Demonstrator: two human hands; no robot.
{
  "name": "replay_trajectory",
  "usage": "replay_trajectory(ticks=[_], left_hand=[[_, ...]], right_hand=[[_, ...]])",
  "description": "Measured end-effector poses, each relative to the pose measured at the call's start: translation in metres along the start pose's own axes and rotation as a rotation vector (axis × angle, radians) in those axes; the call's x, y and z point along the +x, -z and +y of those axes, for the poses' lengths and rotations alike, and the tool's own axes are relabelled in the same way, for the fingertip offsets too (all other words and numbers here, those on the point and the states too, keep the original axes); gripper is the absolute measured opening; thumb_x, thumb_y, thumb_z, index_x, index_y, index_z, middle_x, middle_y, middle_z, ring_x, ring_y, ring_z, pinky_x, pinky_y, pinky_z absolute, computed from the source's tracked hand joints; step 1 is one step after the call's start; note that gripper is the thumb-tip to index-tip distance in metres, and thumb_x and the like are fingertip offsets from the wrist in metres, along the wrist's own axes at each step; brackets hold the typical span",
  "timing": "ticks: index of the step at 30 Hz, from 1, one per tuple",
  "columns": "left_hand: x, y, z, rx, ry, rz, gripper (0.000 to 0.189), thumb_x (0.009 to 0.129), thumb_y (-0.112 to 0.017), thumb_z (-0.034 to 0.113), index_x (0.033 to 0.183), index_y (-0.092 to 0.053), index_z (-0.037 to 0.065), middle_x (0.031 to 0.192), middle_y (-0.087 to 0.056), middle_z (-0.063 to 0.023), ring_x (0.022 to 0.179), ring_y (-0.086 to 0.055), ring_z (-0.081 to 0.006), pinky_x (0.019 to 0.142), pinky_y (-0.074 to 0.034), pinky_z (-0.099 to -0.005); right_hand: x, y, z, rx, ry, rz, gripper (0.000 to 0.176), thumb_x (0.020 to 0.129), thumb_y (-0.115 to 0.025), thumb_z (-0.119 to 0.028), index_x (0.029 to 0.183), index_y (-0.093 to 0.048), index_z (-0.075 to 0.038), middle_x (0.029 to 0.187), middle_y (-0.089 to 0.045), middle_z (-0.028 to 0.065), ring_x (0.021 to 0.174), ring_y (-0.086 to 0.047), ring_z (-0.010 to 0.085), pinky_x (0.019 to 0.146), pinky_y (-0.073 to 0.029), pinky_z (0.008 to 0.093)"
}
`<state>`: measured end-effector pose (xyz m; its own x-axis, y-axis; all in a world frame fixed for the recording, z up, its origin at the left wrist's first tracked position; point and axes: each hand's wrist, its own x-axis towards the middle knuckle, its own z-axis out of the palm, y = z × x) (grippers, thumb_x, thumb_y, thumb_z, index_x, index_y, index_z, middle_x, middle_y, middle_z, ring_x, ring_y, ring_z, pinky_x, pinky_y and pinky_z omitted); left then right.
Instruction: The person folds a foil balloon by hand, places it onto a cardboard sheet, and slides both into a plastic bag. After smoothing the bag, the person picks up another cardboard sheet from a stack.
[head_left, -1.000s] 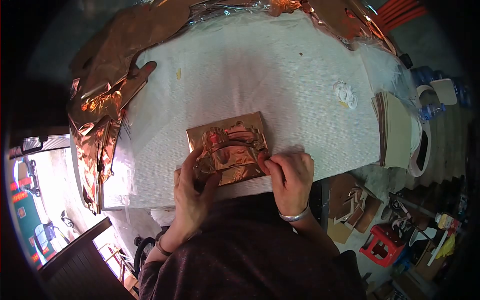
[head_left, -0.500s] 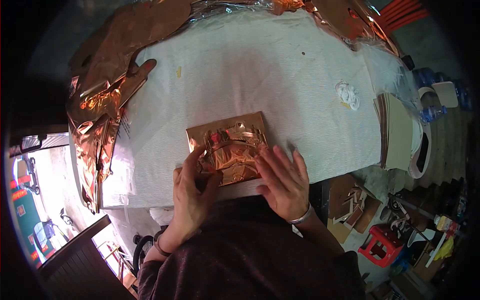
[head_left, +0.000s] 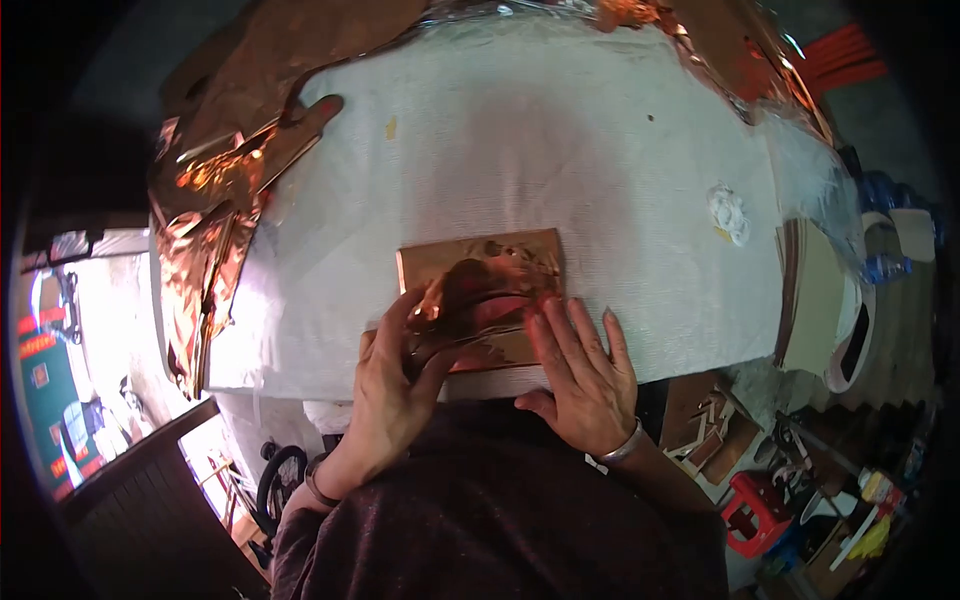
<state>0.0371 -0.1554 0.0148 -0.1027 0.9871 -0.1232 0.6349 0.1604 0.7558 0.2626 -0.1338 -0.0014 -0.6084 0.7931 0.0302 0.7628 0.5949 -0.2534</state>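
A rectangular, shiny copper-coloured foil sheet (head_left: 480,262), perhaps a stack of them, lies on the white-covered table near its front edge. Its middle bulges up in a curled fold. My left hand (head_left: 392,388) grips the fold's left end, fingertips above and thumb below. At the right side, my right hand (head_left: 588,385) rests with fingers stretched out and slightly spread, its fingertips touching the foil's edge. Under the fold, the inner surface is partly hidden by shadow and glare.
Large crumpled copper foil (head_left: 210,200) hangs over the table's left edge, with more foil (head_left: 730,50) at the far right. A white crumpled wad (head_left: 728,212) lies on the table (head_left: 620,190). Stacked cardboard sheets (head_left: 808,295) stand at the right edge. A red stool (head_left: 755,513) is on the floor.
The foil's middle has lifted into a higher fold at my left hand. My right hand's fingers have straightened by the right edge. The whole view has shifted slightly.
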Motion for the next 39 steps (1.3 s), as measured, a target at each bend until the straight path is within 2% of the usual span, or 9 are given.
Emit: replay_trajectory(ticks=[2,6,8,10,12,14,17,33,39], left_hand=[[-0.002,0.006,0.003,-0.041,0.03,0.006,0.06,0.084,-0.063,-0.001,0.138,-0.037,0.004,0.091,-0.066,-0.0092,0.082,-0.062,-0.0127,0.074,-0.047,-0.0244],[-0.013,0.015,-0.001,-0.24,0.235,0.064,0.056,0.079,-0.068,0.003,0.131,-0.047,0.004,0.08,-0.063,-0.0073,0.083,-0.056,-0.027,0.083,-0.043,-0.0372],[-0.026,0.021,-0.015,0.235,-0.363,0.366,0.049,0.076,-0.068,0.004,0.123,-0.053,0.0,0.083,-0.063,-0.0091,0.08,-0.056,-0.0246,0.079,-0.043,-0.0368],[-0.031,0.028,-0.013,0.277,-0.467,0.172,0.047,0.077,-0.069,0.014,0.119,-0.056,-0.003,0.094,-0.063,-0.0113,0.089,-0.059,-0.0247,0.087,-0.043,-0.0379],[-0.021,0.013,-0.009,0.329,-0.929,-0.098,0.055,0.079,-0.065,0.027,0.123,-0.054,-0.005,0.114,-0.061,-0.0148,0.108,-0.058,-0.0288,0.101,-0.039,-0.0406],[-0.013,-0.007,0.003,0.48,-1.03,-0.176,0.071,0.079,-0.061,0.04,0.13,-0.047,-0.008,0.135,-0.049,-0.0201,0.13,-0.044,-0.0325,0.111,-0.03,-0.0433],[-0.013,-0.027,0.008,0.342,-0.75,-0.3,0.081,0.079,-0.056,0.047,0.136,-0.039,-0.009,0.145,-0.036,-0.0228,0.138,-0.032,-0.0346,0.113,-0.026,-0.0449],[-0.029,0.014,-0.019,0.618,-0.622,-0.292,0.081,0.082,-0.054,0.052,0.135,-0.041,-0.008,0.143,-0.039,-0.0238,0.136,-0.036,-0.036,0.112,-0.028,-0.0452],[-0.025,0.026,-0.018,0.631,-0.637,-0.161,0.065,0.081,-0.062,0.038,0.125,-0.052,-0.008,0.134,-0.05,-0.022,0.127,-0.048,-0.035,0.109,-0.031,-0.0458]], right_hand=[[0.0,-0.002,0.0,-0.001,0.025,0.012,0.076,0.09,-0.036,-0.063,0.138,-0.045,-0.004,0.146,-0.04,0.0123,0.138,-0.032,0.0287,0.113,-0.019,0.049],[0.0,-0.004,0.0,-0.046,0.027,0.023,0.076,0.09,-0.038,-0.061,0.138,-0.044,-0.003,0.146,-0.04,0.0137,0.138,-0.033,0.0292,0.112,-0.019,0.0493],[0.0,-0.003,-0.001,-0.053,0.015,0.018,0.074,0.091,-0.039,-0.06,0.138,-0.044,-0.003,0.146,-0.04,0.0136,0.138,-0.033,0.0288,0.113,-0.019,0.049],[0.0,-0.002,-0.002,-0.049,0.011,0.018,0.073,0.091,-0.039,-0.059,0.138,-0.044,-0.003,0.146,-0.039,0.0136,0.138,-0.034,0.0287,0.113,-0.019,0.049],[0.001,-0.003,-0.002,-0.05,0.021,0.017,0.072,0.091,-0.04,-0.058,0.138,-0.044,-0.003,0.146,-0.039,0.0136,0.137,-0.034,0.0287,0.113,-0.019,0.0489],[0.0,-0.006,-0.002,-0.111,-0.008,-0.009,0.072,0.092,-0.039,-0.058,0.141,-0.041,-0.005,0.147,-0.038,0.0106,0.139,-0.031,0.0254,0.114,-0.017,0.0493],[0.0,-0.007,-0.002,-0.091,-0.006,0.019,0.072,0.092,-0.038,-0.058,0.14,-0.042,-0.005,0.147,-0.039,0.0116,0.138,-0.033,0.0263,0.113,-0.02,0.05],[0.001,-0.007,0.001,-0.112,0.045,0.036,0.076,0.094,-0.028,-0.06,0.136,-0.045,0.001,0.144,-0.042,0.0166,0.135,-0.038,0.0314,0.11,-0.024,0.0502],[0.001,-0.007,0.0,-0.092,0.035,0.076,0.074,0.094,-0.033,-0.059,0.136,-0.045,0.0,0.144,-0.042,0.016,0.136,-0.036,0.0307,0.111,-0.022,0.0492]])
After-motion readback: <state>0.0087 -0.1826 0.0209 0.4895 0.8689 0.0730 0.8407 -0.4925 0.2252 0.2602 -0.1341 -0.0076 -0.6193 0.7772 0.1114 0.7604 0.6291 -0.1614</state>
